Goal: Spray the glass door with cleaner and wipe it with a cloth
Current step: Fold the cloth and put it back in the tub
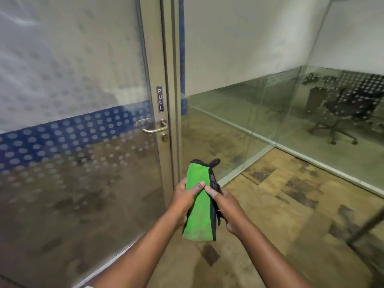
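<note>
While both hands hold it, cloth point(198, 215): folded, near the glass door point(72, 183).
Left hand point(182, 197): thumb curled over cloth.
Right hand point(226, 206): pinching its dark edge.
Risk: no cleaner in sight; glass perhaps dry, so wiping smears.

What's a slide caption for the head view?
Left hand and right hand grip a folded green cloth near the frosted glass door, below its handle.

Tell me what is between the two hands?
A folded green cloth with a black edge, held by the left hand and the right hand, as the head view shows.
</note>
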`<state>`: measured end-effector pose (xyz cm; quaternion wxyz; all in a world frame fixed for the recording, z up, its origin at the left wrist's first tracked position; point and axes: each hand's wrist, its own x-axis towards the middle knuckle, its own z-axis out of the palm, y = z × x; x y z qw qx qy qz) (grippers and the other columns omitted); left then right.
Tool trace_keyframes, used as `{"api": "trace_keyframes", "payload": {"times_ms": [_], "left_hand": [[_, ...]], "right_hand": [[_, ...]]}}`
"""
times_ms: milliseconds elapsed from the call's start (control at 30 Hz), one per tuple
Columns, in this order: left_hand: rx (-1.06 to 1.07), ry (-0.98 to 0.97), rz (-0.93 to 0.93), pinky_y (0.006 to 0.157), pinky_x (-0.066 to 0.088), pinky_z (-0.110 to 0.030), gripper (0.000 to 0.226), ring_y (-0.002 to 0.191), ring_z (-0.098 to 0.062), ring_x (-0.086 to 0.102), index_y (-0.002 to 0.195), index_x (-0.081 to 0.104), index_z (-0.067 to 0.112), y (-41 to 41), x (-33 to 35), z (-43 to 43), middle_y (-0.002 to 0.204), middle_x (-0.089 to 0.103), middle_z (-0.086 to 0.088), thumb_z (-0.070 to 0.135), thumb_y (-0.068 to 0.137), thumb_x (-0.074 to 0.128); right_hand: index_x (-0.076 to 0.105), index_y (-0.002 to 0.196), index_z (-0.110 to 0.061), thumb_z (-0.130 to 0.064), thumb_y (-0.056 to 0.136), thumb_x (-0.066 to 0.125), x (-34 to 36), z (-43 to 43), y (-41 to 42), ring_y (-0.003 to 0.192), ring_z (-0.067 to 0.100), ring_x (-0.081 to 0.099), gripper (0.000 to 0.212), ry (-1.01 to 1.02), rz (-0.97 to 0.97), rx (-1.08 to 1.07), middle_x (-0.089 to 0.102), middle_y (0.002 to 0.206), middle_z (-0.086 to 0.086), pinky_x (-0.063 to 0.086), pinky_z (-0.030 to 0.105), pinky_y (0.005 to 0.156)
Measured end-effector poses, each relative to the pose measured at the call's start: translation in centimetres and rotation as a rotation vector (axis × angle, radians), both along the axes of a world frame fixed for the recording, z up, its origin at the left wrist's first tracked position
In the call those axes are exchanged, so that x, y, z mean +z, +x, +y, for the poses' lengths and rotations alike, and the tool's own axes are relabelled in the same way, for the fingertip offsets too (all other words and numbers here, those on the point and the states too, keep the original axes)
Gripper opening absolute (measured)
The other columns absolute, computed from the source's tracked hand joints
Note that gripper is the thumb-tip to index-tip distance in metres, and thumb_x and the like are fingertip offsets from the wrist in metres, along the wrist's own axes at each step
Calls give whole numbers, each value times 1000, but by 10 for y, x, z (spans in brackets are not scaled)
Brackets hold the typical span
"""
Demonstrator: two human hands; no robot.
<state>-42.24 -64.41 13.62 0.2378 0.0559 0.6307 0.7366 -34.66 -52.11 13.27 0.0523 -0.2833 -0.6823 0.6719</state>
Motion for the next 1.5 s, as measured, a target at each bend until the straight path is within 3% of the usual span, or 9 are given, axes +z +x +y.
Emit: {"api": "trace_keyframes", "payload": {"times_ms": [67, 200, 267, 400, 533, 967, 1100, 1333, 1500], "left_hand": [[-47, 12, -28, 76, 64, -41, 24, 85, -27, 77, 110, 68, 15, 26, 0, 34, 95, 80, -11, 21, 89, 78], [-143, 18, -99, 78, 63, -44, 22, 83, -31, 76, 109, 70, 11, 71, -1, 101, 98, 79, -18, 22, 91, 75], [-192, -2, -94, 84, 62, -50, 21, 86, -33, 75, 108, 72, 10, 91, -1, 134, 98, 78, -19, 24, 91, 74], [-326, -32, -25, 69, 62, -34, 26, 87, -26, 78, 114, 70, 16, 120, -3, 197, 98, 80, -8, 30, 93, 73], [-457, -47, -12, 71, 61, -33, 28, 89, -22, 78, 114, 70, 21, 144, -8, 262, 99, 81, -3, 39, 92, 73], [-753, -55, -6, 54, 58, -25, 13, 74, -13, 77, 101, 71, 29, 203, -12, 475, 85, 80, 5, 36, 91, 74], [-846, -74, -2, 58, 59, -27, 11, 76, -14, 77, 99, 70, 28, 221, -12, 516, 89, 79, 4, 36, 91, 74], [-998, -73, 78, 80, 63, -39, 32, 93, -20, 77, 117, 71, 20, 264, -15, 580, 104, 79, -3, 41, 93, 70], [-1028, -66, 43, 53, 53, -27, 45, 74, -21, 73, 111, 72, 18, 304, -22, 624, 92, 78, -4, 55, 101, 50]], "right_hand": [[73, 120, -24, -50, 89, 71, -1, 33, 32, 97, 19, 79, 40, -125, 14, 38, 81, 105, -3, 62, 38, 89], [74, 115, -26, -41, 95, 68, -5, 94, 89, 94, 22, 79, 25, -19, 38, -102, 82, 102, -1, 61, 50, 95], [74, 111, -24, -39, 96, 68, -7, 121, 113, 95, 25, 78, 22, 2, 49, -188, 81, 101, 1, 60, 53, 95], [73, 106, -29, -34, 96, 70, -13, 171, 157, 98, 25, 76, 12, 31, 89, -359, 81, 101, 0, 59, 54, 96], [72, 111, -29, -33, 98, 69, -18, 222, 193, 101, 27, 76, 15, 15, 104, -484, 80, 106, 2, 59, 54, 97], [69, 115, -36, -43, 90, 75, -12, 380, 270, 92, 3, 76, 26, 149, 93, -789, 80, 100, -15, 58, 17, 71], [68, 122, -22, -26, 93, 76, -12, 407, 290, 102, 21, 76, 30, 136, 89, -885, 79, 110, 3, 62, 45, 94], [70, 113, -22, -29, 85, 79, -4, 460, 346, 95, 23, 77, 30, 162, 57, -998, 79, 106, 6, 62, 50, 91], [72, 101, -32, -42, 71, 77, 7, 506, 397, 90, 19, 76, 31, 278, 12, -1051, 79, 95, -4, 63, 47, 86]]}}
